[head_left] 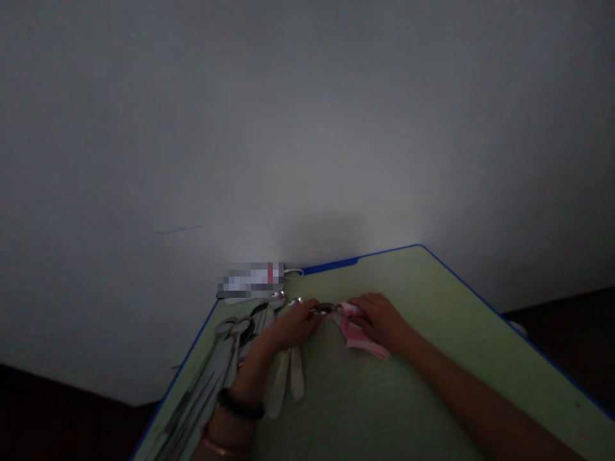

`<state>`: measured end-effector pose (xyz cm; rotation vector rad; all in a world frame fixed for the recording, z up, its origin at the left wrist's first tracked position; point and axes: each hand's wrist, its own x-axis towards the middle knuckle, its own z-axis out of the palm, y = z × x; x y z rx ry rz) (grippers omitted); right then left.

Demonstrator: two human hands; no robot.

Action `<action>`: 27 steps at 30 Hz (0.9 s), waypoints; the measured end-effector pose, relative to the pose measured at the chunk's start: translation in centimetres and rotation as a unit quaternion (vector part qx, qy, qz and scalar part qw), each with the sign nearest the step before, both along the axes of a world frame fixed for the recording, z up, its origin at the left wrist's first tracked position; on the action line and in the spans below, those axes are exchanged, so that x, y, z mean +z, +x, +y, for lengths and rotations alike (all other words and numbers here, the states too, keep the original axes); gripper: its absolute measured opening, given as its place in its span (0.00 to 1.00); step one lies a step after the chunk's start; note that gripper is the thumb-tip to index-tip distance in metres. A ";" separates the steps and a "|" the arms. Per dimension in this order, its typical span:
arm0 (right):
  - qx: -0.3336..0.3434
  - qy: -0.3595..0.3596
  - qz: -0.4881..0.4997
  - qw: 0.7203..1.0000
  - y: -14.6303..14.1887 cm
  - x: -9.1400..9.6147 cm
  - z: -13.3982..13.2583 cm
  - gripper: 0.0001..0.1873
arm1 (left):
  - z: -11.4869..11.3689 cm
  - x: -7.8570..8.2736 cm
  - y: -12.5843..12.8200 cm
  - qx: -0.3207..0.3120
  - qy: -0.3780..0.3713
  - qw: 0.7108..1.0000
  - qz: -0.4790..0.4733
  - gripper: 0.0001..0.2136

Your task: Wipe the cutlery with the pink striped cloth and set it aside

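Note:
Between my two hands is a metal spoon, only a short shiny part of it showing. My left hand is closed on its left end, with a dark beaded bracelet at the wrist. At the other end, my right hand grips a pink cloth that lies against the spoon. One corner of the cloth hangs toward the front. Under and beside my left forearm rest two spoons with pale handles. Fingertips on both hands are partly hidden and dim.
Several long-handled spoons lie along the left side of the pale green table, which has a blue edge. A phone with a white cable leans at the back left, near the grey wall.

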<state>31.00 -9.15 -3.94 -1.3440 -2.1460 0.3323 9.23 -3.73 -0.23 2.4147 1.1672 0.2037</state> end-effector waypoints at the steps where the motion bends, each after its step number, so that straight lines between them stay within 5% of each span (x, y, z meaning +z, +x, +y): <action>1: 0.000 0.000 -0.012 1.000 0.1 0.0 0.1 0.17 | -0.2 -0.3 0.1 0.005 -0.004 1.000 -0.004 0.13; 8: 0.019 -0.032 0.042 0.998 0.7 0.7 -0.4 0.17 | -2.4 -1.6 1.7 0.051 0.009 0.993 -0.105 0.16; 20: 0.062 -0.219 0.185 0.956 0.9 -0.4 0.4 0.25 | -5.9 -3.5 2.3 0.168 -0.013 0.946 -0.278 0.22; 27: 0.072 -0.235 0.251 0.936 0.9 -0.4 0.1 0.23 | -5.8 -3.3 1.8 0.128 -0.072 0.921 -0.360 0.15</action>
